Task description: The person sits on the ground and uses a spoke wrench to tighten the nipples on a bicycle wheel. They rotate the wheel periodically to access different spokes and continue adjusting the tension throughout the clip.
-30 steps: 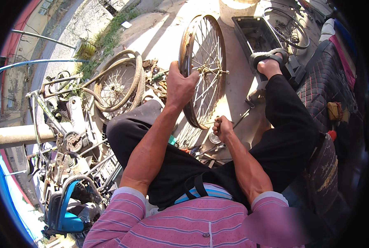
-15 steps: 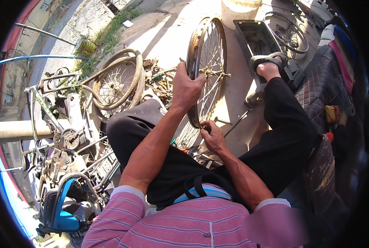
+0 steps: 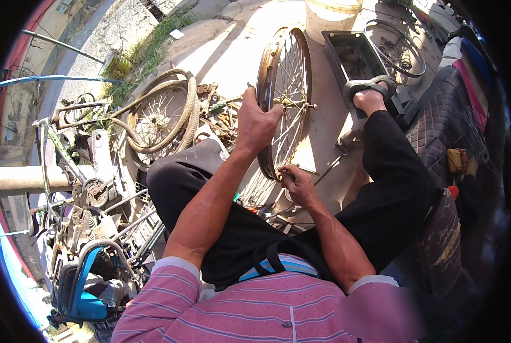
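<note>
A bicycle wheel (image 3: 275,54) with a dark, rusty rim, thin spokes and a metal hub (image 3: 289,104) stands upright between my legs, with no tire on it. My left hand (image 3: 256,121) is closed around the left side of the rim, its thumb toward the spokes. At the bottom of the wheel, the fingers of my right hand (image 3: 299,184) are pinched together at the rim's near edge. Whether a small part sits between those fingertips is hidden.
To the left lie a spoked wheel with a loose tire (image 3: 193,103), a pile of rusty parts (image 3: 221,114) and bicycle frame pieces (image 3: 49,137). Ahead stand a pale bucket (image 3: 331,17) and a black crate (image 3: 331,48); my sandaled foot (image 3: 371,94) rests by it. A quilted dark cover (image 3: 441,108) is at right.
The wheel has tilted and shifted very slightly toward me and left. My right hand has turned a little at the rim's lower edge; my left hand keeps its hold.
</note>
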Available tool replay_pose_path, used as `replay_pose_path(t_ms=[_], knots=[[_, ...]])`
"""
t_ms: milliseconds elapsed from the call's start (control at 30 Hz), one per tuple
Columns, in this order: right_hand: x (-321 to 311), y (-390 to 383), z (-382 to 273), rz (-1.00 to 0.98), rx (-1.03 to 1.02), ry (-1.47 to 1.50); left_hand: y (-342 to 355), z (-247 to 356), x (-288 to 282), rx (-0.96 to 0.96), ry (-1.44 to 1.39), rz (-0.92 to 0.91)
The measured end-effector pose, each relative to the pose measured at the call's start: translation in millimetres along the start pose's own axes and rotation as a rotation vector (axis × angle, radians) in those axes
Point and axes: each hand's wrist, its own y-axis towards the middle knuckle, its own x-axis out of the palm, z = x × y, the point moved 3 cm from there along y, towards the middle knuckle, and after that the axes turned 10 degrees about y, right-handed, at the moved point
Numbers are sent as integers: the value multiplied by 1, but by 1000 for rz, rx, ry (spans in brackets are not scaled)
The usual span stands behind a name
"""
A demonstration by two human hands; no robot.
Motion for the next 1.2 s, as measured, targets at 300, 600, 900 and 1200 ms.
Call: replay_pose_path(t_ms=[300,600,900,1200], knots=[[-15,6,25,220,63,289,2,7,4,14,-27,-45],[-27,12,42,467,253,352,1,1,1,-13,15,-43],[-30,16,63,437,358,466,5,-4,3,23,-6,-13],[-30,22,92,471,590,835,6,-4,3,2,21,-38]])
